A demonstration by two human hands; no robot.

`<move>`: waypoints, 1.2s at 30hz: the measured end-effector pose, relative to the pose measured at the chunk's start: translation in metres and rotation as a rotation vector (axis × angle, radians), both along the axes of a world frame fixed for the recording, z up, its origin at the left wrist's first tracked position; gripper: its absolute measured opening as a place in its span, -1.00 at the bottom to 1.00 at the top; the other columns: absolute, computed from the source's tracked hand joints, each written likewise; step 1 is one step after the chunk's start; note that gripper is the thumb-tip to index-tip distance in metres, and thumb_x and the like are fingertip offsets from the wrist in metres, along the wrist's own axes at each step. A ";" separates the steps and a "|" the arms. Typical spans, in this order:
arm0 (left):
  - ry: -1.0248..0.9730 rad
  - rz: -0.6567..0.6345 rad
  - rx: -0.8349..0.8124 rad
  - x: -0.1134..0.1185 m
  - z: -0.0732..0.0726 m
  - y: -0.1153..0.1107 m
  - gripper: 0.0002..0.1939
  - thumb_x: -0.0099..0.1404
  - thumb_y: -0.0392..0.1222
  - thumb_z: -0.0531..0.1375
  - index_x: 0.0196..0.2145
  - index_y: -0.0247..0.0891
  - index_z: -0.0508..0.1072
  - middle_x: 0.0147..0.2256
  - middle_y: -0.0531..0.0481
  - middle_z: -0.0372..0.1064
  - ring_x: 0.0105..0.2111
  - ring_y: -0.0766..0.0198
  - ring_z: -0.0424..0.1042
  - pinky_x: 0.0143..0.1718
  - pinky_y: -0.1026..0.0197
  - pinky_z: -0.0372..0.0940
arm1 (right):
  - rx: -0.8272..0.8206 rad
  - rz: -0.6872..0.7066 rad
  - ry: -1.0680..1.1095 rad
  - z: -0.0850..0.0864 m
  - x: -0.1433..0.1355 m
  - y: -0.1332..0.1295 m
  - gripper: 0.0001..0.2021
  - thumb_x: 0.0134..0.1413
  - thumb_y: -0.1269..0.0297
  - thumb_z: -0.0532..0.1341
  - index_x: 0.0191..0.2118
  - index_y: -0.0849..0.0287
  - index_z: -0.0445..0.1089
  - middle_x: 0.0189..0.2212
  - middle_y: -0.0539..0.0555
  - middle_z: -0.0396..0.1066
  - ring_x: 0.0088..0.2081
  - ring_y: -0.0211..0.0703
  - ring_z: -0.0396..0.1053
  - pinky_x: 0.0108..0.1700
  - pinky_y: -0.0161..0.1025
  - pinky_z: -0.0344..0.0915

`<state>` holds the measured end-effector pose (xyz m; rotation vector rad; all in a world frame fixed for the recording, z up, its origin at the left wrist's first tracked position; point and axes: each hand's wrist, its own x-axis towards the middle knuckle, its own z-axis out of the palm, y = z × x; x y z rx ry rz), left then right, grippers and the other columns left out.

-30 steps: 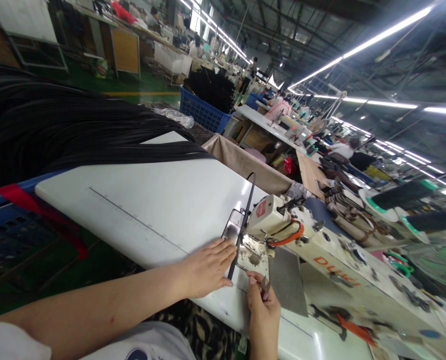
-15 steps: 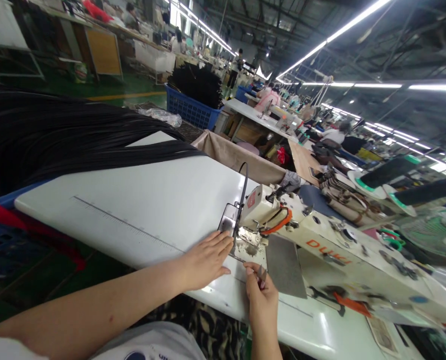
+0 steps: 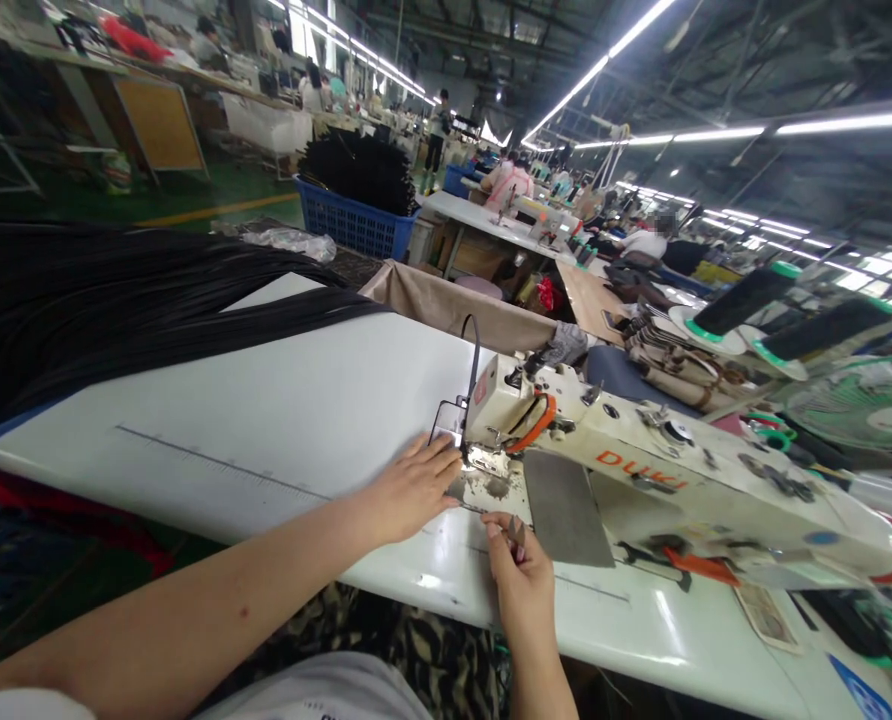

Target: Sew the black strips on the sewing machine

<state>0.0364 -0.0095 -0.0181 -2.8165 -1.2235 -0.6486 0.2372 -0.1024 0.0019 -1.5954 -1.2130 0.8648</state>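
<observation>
My left hand (image 3: 420,487) lies flat with its fingers stretched out at the left of the sewing machine's needle area, fingertips near the presser foot (image 3: 461,428). Whatever lies beneath its fingers is hidden. My right hand (image 3: 522,575) is closed at the front of the needle plate (image 3: 495,487), round what look like thread snips (image 3: 517,538) with short pointed blades. A thin black strip (image 3: 476,345) arches up behind the presser foot. The white sewing machine (image 3: 641,465) reaches in from the right, with an orange part on its head.
Long black strips (image 3: 153,310) drape over the far left of the white table (image 3: 251,400). A beige cloth-lined bin (image 3: 446,305) stands behind it. Farther back is a blue basket (image 3: 356,220) of black pieces. Thread cones (image 3: 746,300) and a green fan (image 3: 858,410) stand at right.
The whole view has shifted, so the table and machine sit slightly further left and the background higher. My hands keep nearly the same places at the needle plate, and the right still holds the snips.
</observation>
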 end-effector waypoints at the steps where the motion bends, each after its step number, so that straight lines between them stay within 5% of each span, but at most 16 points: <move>1: 0.004 0.001 -0.013 0.000 0.001 0.001 -0.47 0.52 0.12 0.05 0.29 -0.22 0.32 0.33 -0.11 0.26 0.43 0.06 0.06 0.46 -0.08 -0.19 | -0.008 0.000 0.006 0.000 0.000 0.000 -0.59 0.13 -0.10 0.28 -0.24 0.21 0.54 -0.49 -0.01 0.34 -0.44 -0.20 0.18 -0.34 -0.28 0.16; 23: 0.023 -0.018 -0.094 -0.001 0.008 0.009 -0.48 0.48 0.06 0.13 0.27 -0.23 0.32 0.32 -0.15 0.25 0.41 -0.01 0.07 0.44 -0.19 -0.07 | 0.038 -0.005 -0.011 0.000 -0.002 0.001 -0.59 0.13 -0.10 0.26 -0.26 0.22 0.55 -0.45 0.02 0.41 -0.44 -0.19 0.21 -0.35 -0.28 0.16; 30: -0.221 -0.054 -0.251 0.004 0.006 0.059 -0.66 0.46 -0.27 0.06 0.07 -0.21 0.52 0.17 -0.15 0.41 0.22 0.13 0.37 0.32 0.04 0.26 | 0.032 -0.005 -0.008 0.000 -0.002 0.001 -0.60 0.14 -0.09 0.27 -0.26 0.20 0.55 -0.48 0.00 0.38 -0.46 -0.21 0.17 -0.37 -0.29 0.12; 36: -0.204 -0.094 -0.258 0.019 0.009 0.104 -0.65 0.43 -0.24 0.12 0.11 -0.21 0.51 0.19 -0.11 0.41 0.18 0.10 0.39 0.26 0.10 0.28 | 0.051 -0.003 -0.010 0.006 -0.004 -0.001 -0.62 0.14 -0.07 0.26 -0.28 0.19 0.54 -0.47 -0.01 0.38 -0.44 -0.21 0.17 -0.34 -0.29 0.13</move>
